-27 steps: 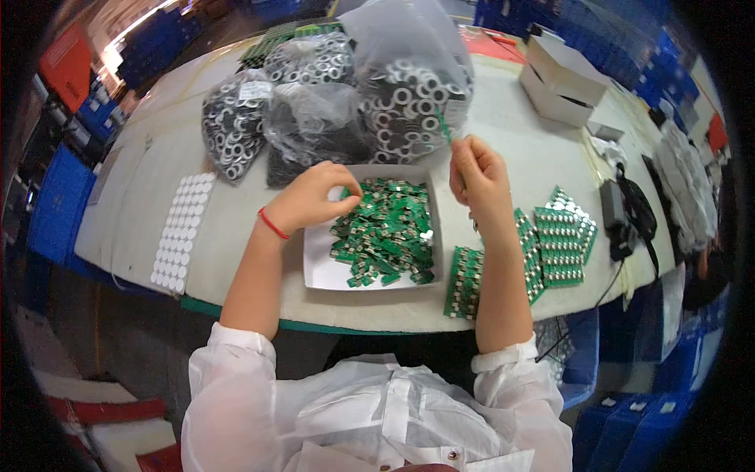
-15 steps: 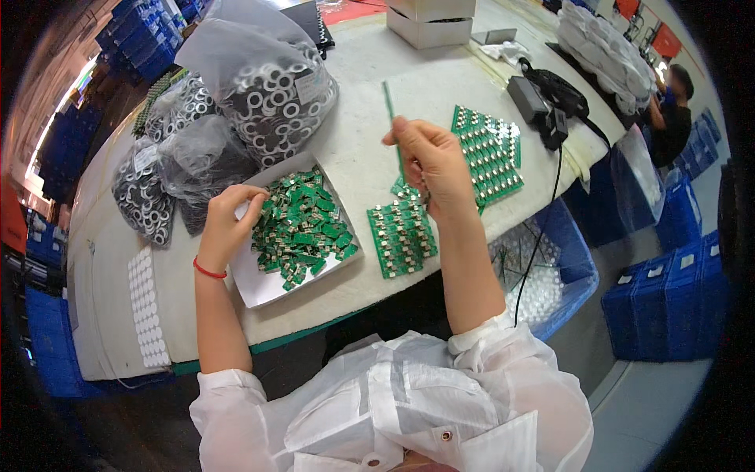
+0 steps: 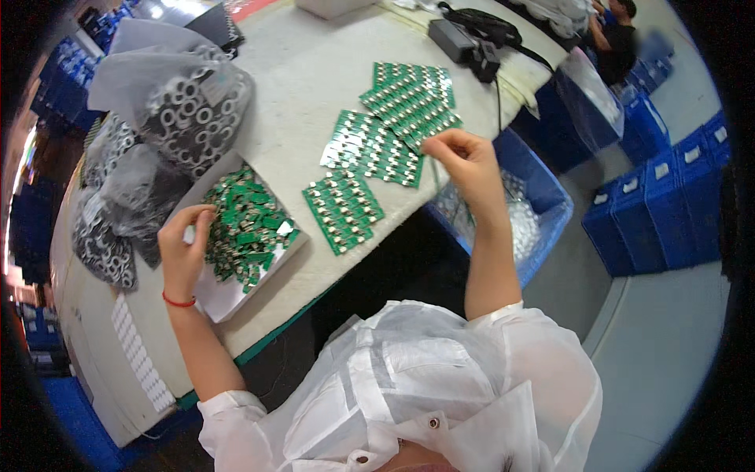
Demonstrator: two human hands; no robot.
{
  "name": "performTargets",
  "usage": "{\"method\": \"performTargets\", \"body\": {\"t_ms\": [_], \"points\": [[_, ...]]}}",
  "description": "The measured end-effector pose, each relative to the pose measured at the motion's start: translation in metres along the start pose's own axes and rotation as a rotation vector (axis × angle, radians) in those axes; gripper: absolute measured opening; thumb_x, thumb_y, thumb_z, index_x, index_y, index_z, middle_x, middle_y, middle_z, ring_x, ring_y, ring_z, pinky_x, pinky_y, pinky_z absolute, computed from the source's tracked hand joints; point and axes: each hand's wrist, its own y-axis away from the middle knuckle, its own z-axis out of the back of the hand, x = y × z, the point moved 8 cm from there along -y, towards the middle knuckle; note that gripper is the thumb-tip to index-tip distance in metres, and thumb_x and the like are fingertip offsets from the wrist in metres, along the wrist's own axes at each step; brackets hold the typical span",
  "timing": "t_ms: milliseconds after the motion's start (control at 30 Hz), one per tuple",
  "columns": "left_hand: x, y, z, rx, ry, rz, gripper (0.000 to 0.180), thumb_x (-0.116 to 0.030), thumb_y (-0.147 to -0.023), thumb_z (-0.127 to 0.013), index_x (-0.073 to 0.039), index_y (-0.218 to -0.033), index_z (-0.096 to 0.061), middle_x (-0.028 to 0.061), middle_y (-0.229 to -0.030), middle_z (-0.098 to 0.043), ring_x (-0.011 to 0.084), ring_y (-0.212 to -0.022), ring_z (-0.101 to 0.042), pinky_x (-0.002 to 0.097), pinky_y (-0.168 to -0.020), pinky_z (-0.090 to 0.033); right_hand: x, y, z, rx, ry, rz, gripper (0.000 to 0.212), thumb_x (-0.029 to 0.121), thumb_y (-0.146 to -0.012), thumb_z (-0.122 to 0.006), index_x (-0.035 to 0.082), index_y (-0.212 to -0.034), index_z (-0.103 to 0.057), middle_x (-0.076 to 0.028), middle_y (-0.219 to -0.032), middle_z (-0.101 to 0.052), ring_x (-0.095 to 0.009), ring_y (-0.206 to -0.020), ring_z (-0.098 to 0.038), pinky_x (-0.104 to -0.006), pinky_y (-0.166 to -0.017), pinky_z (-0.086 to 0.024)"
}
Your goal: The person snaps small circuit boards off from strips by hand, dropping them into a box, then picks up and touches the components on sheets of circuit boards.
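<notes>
My right hand [image 3: 468, 169] is out over the table's front edge, near the blue bin. Thumb and fingers pinch a thin green strip [image 3: 436, 171], blurred, which hangs down beside the palm. My left hand [image 3: 182, 242] rests at the left wall of a white cardboard tray [image 3: 224, 300], thumb and forefinger pressed together; whatever they may hold is hidden. A heap of small green circuit boards [image 3: 245, 228] fills the tray. Between my hands lies an uncut circuit board panel [image 3: 342, 211], with several more overlapping panels [image 3: 373, 149] behind it.
Bags of black-and-white rings [image 3: 193, 118] stand behind the tray. A white strip of round pieces [image 3: 141, 354] lies at the left. Below the table's right edge, a blue bin [image 3: 554, 208] holds scraps and white pieces. A black adapter [image 3: 452, 39] lies farther back; a person [image 3: 613, 43] sits beyond.
My right hand has swung with the green strip from above the panels toward the blue bin. My left hand stays at the tray. The whole view has shifted.
</notes>
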Motion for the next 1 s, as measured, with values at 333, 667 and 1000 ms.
{"method": "performTargets", "body": {"t_ms": [333,667,1000], "points": [[-0.068,0.019,0.004,-0.3,0.498,-0.004,0.027,-0.011,-0.094,-0.053,0.0,-0.118,-0.056,0.0125,-0.101,-0.063,0.0167,-0.087,-0.06,0.028,-0.071,-0.049,-0.057,0.034,0.131,-0.283,0.726,-0.024,0.026,0.022,-0.087,-0.062,0.0,-0.101,-0.066,-0.016,-0.076,-0.066,-0.02,-0.067,-0.064,-0.0324,-0.062,-0.048],[-0.23,0.057,0.058,-0.025,2.007,-0.317,0.046,-0.034,-0.1,-0.033,-0.021,-0.144,-0.028,-0.0011,-0.105,-0.047,0.0211,-0.078,-0.049,0.0477,-0.057,-0.044,0.007,0.03,0.086,-0.217,0.538,0.182,0.021,0.016,-0.095,-0.055,0.002,-0.107,-0.065,0.003,-0.08,-0.058,-0.004,-0.066,-0.045,-0.0201,-0.055,-0.034],[-0.189,0.072,0.072,-0.207,1.721,-0.212,0.047,-0.033,-0.097,-0.039,-0.018,-0.142,-0.03,0.0025,-0.105,-0.049,0.0209,-0.078,-0.051,0.0436,-0.058,-0.045,-0.018,0.04,0.078,-0.131,0.459,0.146,0.023,0.018,-0.097,-0.053,0.003,-0.11,-0.065,0.004,-0.08,-0.056,-0.003,-0.062,-0.036,-0.0191,-0.054,-0.03]]}}
